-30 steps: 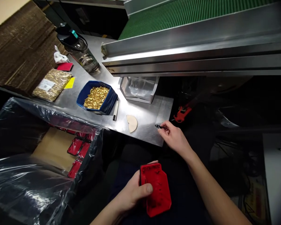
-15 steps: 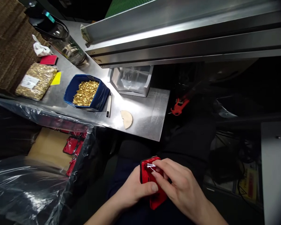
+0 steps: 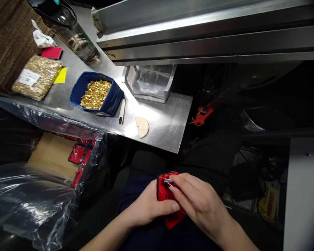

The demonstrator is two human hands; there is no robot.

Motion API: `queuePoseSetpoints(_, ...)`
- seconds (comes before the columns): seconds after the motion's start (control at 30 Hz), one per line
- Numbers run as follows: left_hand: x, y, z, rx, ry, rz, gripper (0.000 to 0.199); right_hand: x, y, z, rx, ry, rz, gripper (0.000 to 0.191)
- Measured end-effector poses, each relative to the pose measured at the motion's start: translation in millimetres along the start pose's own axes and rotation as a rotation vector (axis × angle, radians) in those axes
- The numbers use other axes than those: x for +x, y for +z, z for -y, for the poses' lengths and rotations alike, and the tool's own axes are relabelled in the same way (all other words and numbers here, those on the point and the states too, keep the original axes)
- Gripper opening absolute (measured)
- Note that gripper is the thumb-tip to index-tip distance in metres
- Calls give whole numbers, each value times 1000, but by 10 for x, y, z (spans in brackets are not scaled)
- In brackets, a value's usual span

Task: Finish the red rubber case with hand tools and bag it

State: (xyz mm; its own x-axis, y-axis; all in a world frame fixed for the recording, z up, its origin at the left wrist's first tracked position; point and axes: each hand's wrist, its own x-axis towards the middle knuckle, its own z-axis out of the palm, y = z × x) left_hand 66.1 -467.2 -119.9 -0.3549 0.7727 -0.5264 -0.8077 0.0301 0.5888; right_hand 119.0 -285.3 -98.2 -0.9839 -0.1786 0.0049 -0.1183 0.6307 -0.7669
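Note:
My left hand grips a red plastic case with a black edge, thumb across its front. At the upper end of the case, my right hand pinches a thin, shiny, wire-like metal piece between thumb and fingertips. The metal reaches into or lies against a recess there; I cannot tell which. Right-hand fingers cover much of the case, which is held low over my lap.
On the metal table are a blue bin of small gold-coloured pieces, a white-handled cutter, a half-round disc, a grey bin and a bottle. A plastic-lined box at left holds several red pieces.
The camera view has shifted slightly, so the table sits higher in the picture. Both hands keep their hold; the right hand and the metal piece have barely moved against the case.

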Motion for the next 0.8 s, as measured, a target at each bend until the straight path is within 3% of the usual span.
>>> queuePoseSetpoints(0.33, 41, -73, 32, 24, -8, 17, 40, 28, 43, -94, 12, -3, 35, 23)
queuePoseSetpoints(0.4, 35, -107, 63, -29, -19, 21, 44, 49, 42, -116, 90, 56, 27, 22)
queuePoseSetpoints(0.57, 0, -145, 121, -174, -62, 1, 65, 60, -20, -111, 230, 294, -137, 17)
queuePoseSetpoints(0.8, 3, -127, 103, -202, -12, -11, 66, -25, 62, 72, 291, 470, -88, 16)
